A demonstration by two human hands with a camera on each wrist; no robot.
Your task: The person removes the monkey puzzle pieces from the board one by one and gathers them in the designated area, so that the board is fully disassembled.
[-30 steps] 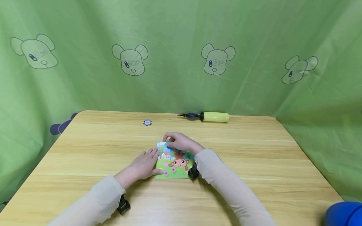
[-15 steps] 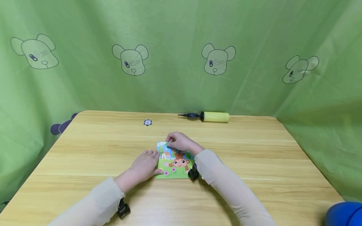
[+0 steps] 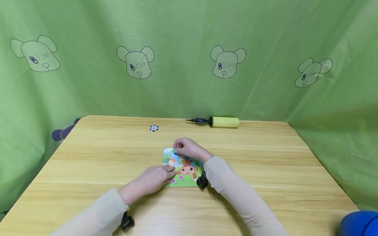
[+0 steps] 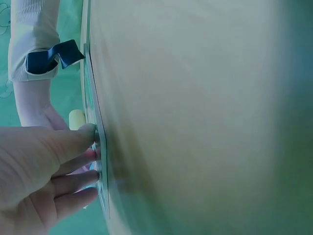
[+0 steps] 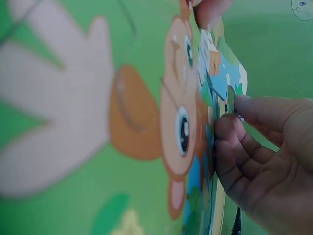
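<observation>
Okay, our right hand (image 3: 187,147) pinches a thin puzzle piece (image 5: 231,99) at the far-left part of the monkey puzzle (image 3: 187,170), mid-table, while our left hand (image 3: 156,178) rests fairly straight fingers on its near-left side. We'd steady the puzzle lightly and work that piece vertically, no twist, so nothing else shifts. Stock looks like smooth printed card, curved seams, on a wood-grain tabletop (image 3: 257,154).
</observation>
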